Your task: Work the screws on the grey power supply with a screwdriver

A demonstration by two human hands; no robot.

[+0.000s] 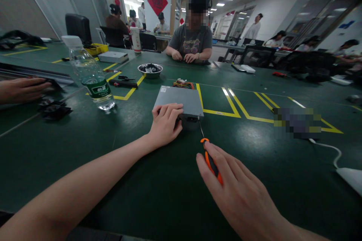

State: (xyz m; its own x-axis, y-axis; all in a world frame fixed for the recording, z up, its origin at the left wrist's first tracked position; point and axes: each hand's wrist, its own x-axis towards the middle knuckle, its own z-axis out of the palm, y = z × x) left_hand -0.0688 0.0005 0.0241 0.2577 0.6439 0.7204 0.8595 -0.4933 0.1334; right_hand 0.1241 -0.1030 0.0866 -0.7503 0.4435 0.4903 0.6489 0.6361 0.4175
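Observation:
A grey metal computer power supply (183, 98) lies on the green table in front of me, its bundle of coloured wires at the far side. My left hand (166, 125) grips its near left part, fingers over the top and thumb against the near face. In my right hand (237, 184) is a screwdriver (212, 163) with an orange and black handle, the fingers closed round it. Its thin shaft points up to the near right corner of the power supply, beside the socket. Whether the tip sits in a screw is too small to tell.
Left of the power supply stands a water bottle (97, 83); a metal bowl (150, 70) of small parts is behind. Another person's hand (24, 89) works at far left, near a black fan-like part (53, 108). A person (190, 37) sits opposite. A white cable (330, 148) lies right.

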